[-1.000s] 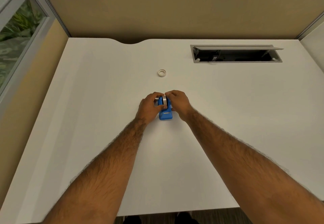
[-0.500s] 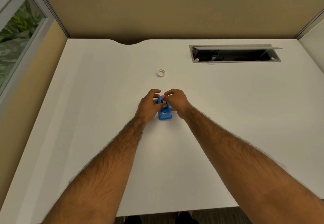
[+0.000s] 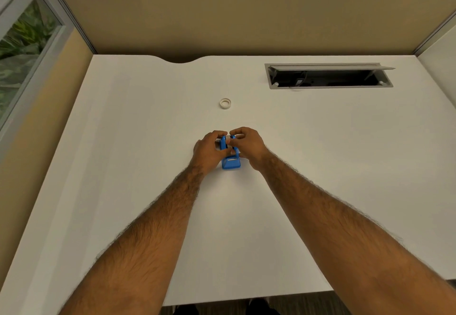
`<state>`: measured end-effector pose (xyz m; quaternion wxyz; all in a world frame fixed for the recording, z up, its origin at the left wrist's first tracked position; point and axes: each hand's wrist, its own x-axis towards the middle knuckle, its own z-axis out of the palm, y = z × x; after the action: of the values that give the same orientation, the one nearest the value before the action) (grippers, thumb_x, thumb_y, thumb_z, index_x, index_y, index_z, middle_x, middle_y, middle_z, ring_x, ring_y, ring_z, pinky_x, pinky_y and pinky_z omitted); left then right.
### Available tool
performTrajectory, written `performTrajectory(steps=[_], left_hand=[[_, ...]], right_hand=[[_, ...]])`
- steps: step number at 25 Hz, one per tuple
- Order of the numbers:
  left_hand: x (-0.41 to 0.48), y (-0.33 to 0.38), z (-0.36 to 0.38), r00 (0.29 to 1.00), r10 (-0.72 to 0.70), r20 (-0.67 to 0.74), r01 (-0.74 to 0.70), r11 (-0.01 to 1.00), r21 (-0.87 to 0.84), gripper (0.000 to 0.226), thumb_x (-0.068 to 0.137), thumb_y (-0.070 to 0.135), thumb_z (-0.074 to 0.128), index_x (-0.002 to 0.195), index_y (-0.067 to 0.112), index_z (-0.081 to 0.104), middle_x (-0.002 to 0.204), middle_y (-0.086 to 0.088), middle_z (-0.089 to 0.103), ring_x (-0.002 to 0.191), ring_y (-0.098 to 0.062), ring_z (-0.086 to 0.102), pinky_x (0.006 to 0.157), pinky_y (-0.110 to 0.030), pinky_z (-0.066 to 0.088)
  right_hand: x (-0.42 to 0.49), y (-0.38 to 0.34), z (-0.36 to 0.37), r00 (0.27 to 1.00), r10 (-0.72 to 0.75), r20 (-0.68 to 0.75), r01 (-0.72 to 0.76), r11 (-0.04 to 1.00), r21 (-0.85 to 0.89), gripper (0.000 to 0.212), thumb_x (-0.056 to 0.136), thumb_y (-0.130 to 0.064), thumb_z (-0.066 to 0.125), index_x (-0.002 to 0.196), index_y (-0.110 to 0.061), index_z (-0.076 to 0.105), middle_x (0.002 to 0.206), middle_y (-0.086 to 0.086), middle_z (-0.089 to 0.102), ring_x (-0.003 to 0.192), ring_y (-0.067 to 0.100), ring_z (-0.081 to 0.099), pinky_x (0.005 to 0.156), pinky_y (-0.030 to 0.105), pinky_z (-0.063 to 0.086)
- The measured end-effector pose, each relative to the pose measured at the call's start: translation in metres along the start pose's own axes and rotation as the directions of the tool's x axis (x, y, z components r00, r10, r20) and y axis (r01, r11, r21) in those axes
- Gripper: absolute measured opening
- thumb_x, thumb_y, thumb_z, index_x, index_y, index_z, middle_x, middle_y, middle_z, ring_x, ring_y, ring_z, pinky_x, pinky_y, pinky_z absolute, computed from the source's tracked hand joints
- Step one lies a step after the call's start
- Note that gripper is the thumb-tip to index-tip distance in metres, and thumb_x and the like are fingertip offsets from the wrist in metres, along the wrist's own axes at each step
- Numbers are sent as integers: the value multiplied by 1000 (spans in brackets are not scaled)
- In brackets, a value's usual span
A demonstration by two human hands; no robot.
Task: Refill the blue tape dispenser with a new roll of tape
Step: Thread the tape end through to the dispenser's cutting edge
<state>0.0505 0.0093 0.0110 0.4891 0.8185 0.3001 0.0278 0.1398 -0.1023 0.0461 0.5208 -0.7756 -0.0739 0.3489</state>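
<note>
The blue tape dispenser (image 3: pixel 231 161) stands on the white desk (image 3: pixel 148 166) near its middle, cutter end toward me. My left hand (image 3: pixel 208 150) grips its left side. My right hand (image 3: pixel 248 145) is curled over its top, fingers pinching a pale roll of tape (image 3: pixel 230 137) that sits in the dispenser's cradle. Most of that roll is hidden by my fingers. A small white ring, which looks like a bare tape core (image 3: pixel 225 103), lies flat on the desk farther back.
An open cable tray slot (image 3: pixel 329 76) is cut into the desk at the back right. Beige partition walls (image 3: pixel 246 18) close the back; a glass panel (image 3: pixel 22 50) stands at the left. The desk's front edge is close to my body.
Both hands stay on the dispenser. My right fingers have shifted over the top of the roll, and the dispenser's back end has turned slightly left.
</note>
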Motion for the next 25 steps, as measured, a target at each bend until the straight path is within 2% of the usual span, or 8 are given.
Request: performTrajectory(steps=[3, 7, 10, 12, 14, 17, 22, 25], left_hand=[[1, -4, -1, 999, 29, 16, -30, 999, 20, 59, 73, 39, 84, 126, 28, 60, 123, 5, 66, 110, -18, 63, 103, -47, 50], [-2, -5, -5, 996, 78, 41, -79, 996, 38, 59, 75, 35, 83, 129, 27, 60, 126, 5, 64, 111, -15, 62, 107, -48, 45], [-3, -4, -6, 996, 83, 42, -83, 996, 13, 63, 78, 31, 82, 135, 27, 57, 132, 2, 63, 112, -17, 63, 108, -46, 46], [-5, -1, -7, 996, 85, 36, -85, 996, -9, 60, 80, 28, 81, 135, 25, 57, 134, 0, 61, 113, -19, 64, 105, -42, 48], [-5, 1, -7, 996, 82, 30, -81, 996, -33, 55, 81, 24, 80, 132, 23, 59, 133, 0, 62, 113, -18, 63, 101, -37, 51], [-5, 3, -7, 997, 58, 45, -56, 997, -50, 52, 82, 21, 80, 131, 21, 61, 131, 1, 63, 112, -16, 62, 94, -30, 51], [-4, 2, -7, 998, 33, 47, -31, 998, -46, 50, 81, 16, 80, 127, 22, 61, 129, 1, 63, 109, -15, 61, 90, -26, 47], [-4, 1, -6, 999, 30, 39, -28, 998, -52, 49, 80, 15, 80, 125, 22, 62, 127, 1, 64, 111, -17, 63, 92, -29, 48]], right_hand=[[-5, 4, -1, 999, -35, 21, 36, 999, -21, 40, 85, -1, 71, 122, -10, 60, 117, 10, 61, 87, 16, 65, 57, 20, 55], [-8, 10, -1, 996, -87, 23, 88, 993, -74, 53, 79, 4, 73, 127, -12, 59, 122, 7, 59, 109, 24, 62, 78, 32, 59], [-10, 14, 2, 992, -122, -15, 119, 985, -124, 57, 78, 1, 75, 130, -14, 57, 125, 5, 60, 113, 23, 60, 80, 27, 56], [-11, 15, 2, 987, -155, -42, 148, 979, -139, 50, 80, -1, 75, 126, -13, 60, 117, 1, 60, 110, 22, 61, 80, 25, 54], [-10, 14, 2, 981, -184, -60, 171, 969, -179, 41, 80, -3, 75, 119, -12, 64, 110, -2, 61, 108, 22, 62, 85, 31, 55], [-4, 10, -1, 974, -216, -72, 185, 937, -298, 33, 78, -6, 76, 109, -12, 69, 111, 3, 66, 105, 21, 62, 92, 38, 55], [4, -1, -3, 961, -269, -69, 218, 884, -413, 15, 84, -16, 74, 98, -10, 72, 104, 5, 69, 96, 18, 63, 84, 30, 52], [2, -7, -3, 969, -234, -73, 190, 905, -381, 13, 89, -16, 69, 98, -7, 72, 97, 4, 69, 88, 15, 62, 76, 25, 48]])
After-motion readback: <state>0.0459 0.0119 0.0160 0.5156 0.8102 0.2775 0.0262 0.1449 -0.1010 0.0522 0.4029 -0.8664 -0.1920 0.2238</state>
